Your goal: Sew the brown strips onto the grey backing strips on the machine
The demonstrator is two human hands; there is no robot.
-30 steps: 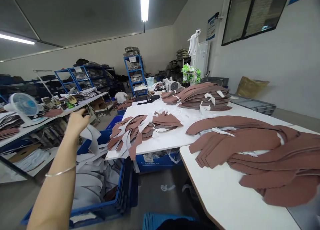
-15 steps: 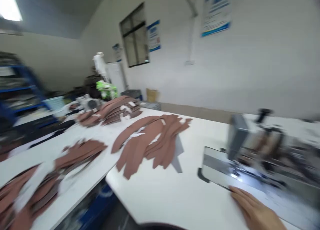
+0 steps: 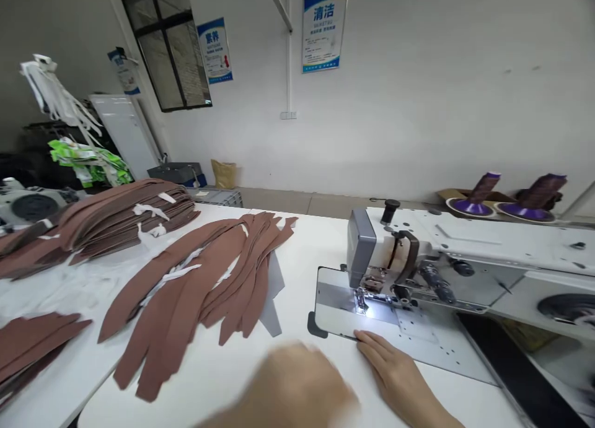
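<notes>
one head-worn view, aimed over the worktop

the single camera rides on the person's head, looking forward and somewhat down across the worktop [image 3: 199, 378] to the wall [image 3: 418, 124] behind. it is close in: the left hand [image 3: 297, 388], blurred at the bottom edge, is nearest, with the right hand [image 3: 393, 369] near too. the machine [image 3: 474, 236] spans the right side; the window [image 3: 171, 56], well back, slants at upper left.

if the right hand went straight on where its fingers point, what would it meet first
The right hand would first meet the left end of the sewing machine's plate, by its fingertips; beyond that, probably the brown pieces, though depth is unclear.
</notes>
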